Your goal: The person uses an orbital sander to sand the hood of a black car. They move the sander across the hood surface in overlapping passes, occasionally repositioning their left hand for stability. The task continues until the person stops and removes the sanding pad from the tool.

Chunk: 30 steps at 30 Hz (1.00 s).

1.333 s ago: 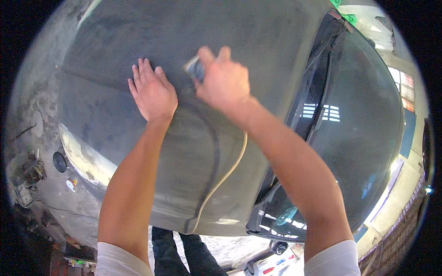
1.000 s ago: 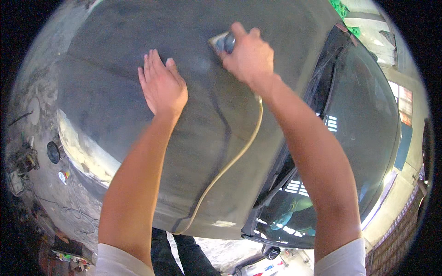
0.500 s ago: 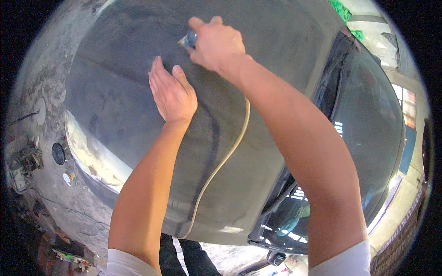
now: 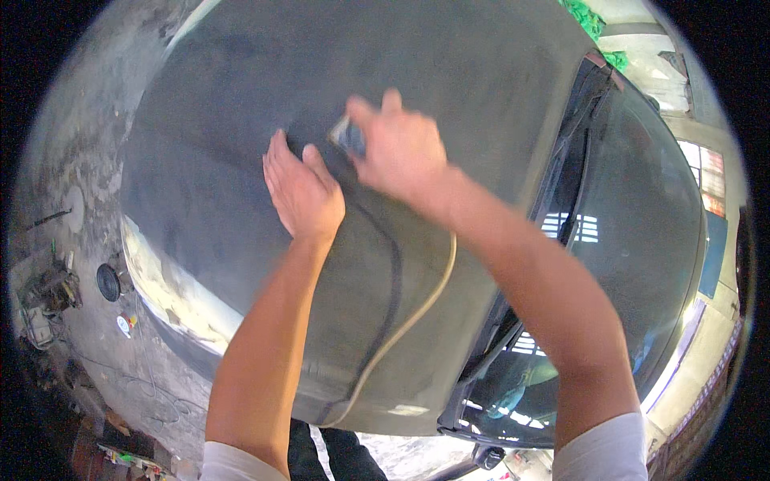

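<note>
A dull dark grey car hood (image 4: 377,321) spreads out beneath both arms. My right hand (image 4: 399,152) is closed around a small blue-grey block (image 4: 350,135) with a pale edge, held over the upper middle of the hood; my fingers cover most of it, and its exact kind is hard to make out. Left of it, my left hand (image 4: 303,188) has its fingers stretched out together and the thumb apart, with nothing in it. It is at the hood, though contact is unclear. A thin beige hose (image 4: 409,322) runs from behind my right forearm to the hood's near edge, casting a shadow.
The windshield (image 4: 634,200) and wiper (image 4: 491,353) lie to the right. A whitish front section (image 4: 180,293) borders the hood at left. On the grey floor (image 4: 88,152) stand a round black object (image 4: 108,282) and a small can (image 4: 126,325). Green plastic (image 4: 585,20) shows at top right.
My right hand has moved down and slightly right with the block. My left hand sits a little lower in the picture; the whole view has shifted slightly. The hose has swung right.
</note>
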Each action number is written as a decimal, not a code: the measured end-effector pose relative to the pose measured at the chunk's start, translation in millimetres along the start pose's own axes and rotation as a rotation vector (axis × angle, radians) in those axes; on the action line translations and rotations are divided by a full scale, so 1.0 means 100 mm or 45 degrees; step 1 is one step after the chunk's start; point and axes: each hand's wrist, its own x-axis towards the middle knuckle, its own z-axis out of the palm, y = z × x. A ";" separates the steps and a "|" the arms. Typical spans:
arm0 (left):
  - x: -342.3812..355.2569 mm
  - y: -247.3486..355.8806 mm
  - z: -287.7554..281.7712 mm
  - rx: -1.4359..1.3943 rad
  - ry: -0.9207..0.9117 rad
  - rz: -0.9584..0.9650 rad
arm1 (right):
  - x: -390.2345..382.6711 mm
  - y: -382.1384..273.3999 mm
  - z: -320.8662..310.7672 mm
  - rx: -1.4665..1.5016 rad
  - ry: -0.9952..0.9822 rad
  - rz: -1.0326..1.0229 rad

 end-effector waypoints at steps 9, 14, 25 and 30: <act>0.04 0.09 -0.01 0.582 -0.268 0.145 | 0.37 0.60 -0.06 0.013 0.114 0.257; 0.04 0.15 -0.04 0.682 -0.307 0.195 | 0.69 1.33 -0.34 -0.046 0.225 0.566; 0.04 0.17 0.00 0.726 -0.327 0.142 | 1.20 0.94 -0.36 0.010 0.239 0.420; 0.06 0.18 -0.01 0.688 -0.348 0.090 | 0.76 0.22 -0.26 0.123 -0.094 0.022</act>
